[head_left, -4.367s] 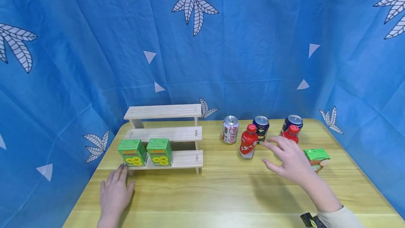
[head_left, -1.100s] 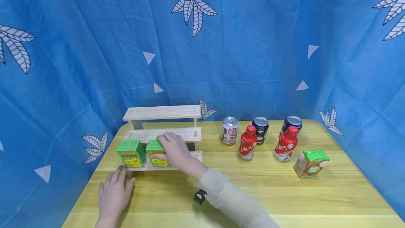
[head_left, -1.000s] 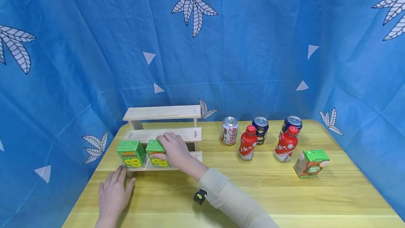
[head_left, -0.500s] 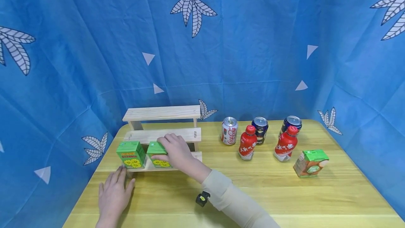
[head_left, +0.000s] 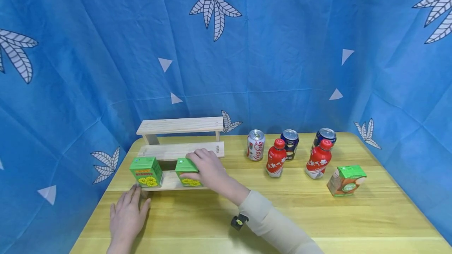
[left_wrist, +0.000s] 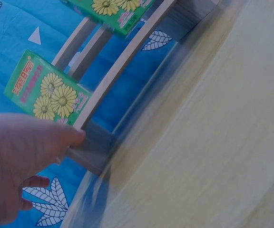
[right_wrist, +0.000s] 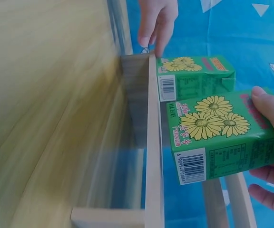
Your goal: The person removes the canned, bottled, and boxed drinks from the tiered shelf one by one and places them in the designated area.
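Note:
My right hand (head_left: 209, 169) grips a green drink carton (head_left: 184, 165) printed with yellow flowers, thumb on its front face and fingers round the far side. In the right wrist view this carton (right_wrist: 213, 137) is upright at the lowest board of the wooden step shelf (head_left: 171, 182). Another green flower carton (head_left: 146, 172) stands to its left on that board. My left hand (head_left: 128, 216) lies by the shelf's front left corner, its fingertips touching the board's end; the left wrist view shows a fingertip (left_wrist: 78, 137) right at the corner.
Right of the shelf stand a Coca-Cola can (head_left: 256, 145), two dark blue cans, one of them a blue can (head_left: 290, 143), and two red bottles, the nearer-left red bottle (head_left: 276, 160) among them. A brown-and-green carton (head_left: 347, 180) sits farther right. Blue curtain (head_left: 226, 50) surrounds the table.
My right hand came from the bottles at the right to the second flower carton, took hold, and has shifted it rightward along the lowest board. My left hand has stayed put.

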`<action>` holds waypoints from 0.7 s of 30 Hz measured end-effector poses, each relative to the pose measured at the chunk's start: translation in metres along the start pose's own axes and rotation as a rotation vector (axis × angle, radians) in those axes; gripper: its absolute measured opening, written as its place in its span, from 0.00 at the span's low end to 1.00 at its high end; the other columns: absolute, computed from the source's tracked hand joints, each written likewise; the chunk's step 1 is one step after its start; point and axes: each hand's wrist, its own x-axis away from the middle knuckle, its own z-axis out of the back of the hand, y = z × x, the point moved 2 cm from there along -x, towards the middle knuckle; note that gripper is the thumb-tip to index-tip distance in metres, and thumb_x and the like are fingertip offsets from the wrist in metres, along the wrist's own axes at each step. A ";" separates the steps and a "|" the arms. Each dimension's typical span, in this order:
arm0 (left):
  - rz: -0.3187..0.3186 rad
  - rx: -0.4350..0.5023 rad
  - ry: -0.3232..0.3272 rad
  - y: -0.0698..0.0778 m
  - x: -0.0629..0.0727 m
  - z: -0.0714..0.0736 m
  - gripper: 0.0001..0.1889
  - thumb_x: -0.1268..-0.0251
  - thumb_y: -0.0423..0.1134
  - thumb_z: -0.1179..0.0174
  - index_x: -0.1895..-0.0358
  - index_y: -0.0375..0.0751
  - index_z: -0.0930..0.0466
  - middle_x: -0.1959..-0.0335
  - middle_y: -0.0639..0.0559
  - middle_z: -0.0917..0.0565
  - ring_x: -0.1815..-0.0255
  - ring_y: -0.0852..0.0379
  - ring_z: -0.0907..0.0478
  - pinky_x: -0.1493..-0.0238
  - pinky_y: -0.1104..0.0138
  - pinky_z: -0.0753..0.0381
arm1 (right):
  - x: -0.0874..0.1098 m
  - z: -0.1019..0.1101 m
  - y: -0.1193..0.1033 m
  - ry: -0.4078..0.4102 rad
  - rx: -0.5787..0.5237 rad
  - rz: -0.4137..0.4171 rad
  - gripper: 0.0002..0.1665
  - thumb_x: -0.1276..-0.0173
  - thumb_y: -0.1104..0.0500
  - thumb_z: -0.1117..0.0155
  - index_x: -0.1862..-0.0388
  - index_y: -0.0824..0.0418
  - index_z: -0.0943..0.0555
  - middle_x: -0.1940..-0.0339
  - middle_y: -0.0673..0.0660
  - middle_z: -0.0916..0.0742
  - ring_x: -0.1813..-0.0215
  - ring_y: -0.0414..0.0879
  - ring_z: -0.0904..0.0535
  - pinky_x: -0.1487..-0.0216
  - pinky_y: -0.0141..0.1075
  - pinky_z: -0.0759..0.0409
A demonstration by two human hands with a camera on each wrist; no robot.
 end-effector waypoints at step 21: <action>-0.014 -0.005 0.024 -0.001 -0.001 -0.001 0.33 0.31 0.50 0.44 0.29 0.34 0.36 0.27 0.36 0.36 0.29 0.30 0.41 0.32 0.28 0.52 | 0.041 0.033 0.040 0.125 -0.093 0.052 0.32 0.48 0.40 0.27 0.49 0.56 0.21 0.61 0.50 0.18 0.61 0.42 0.24 0.61 0.34 0.23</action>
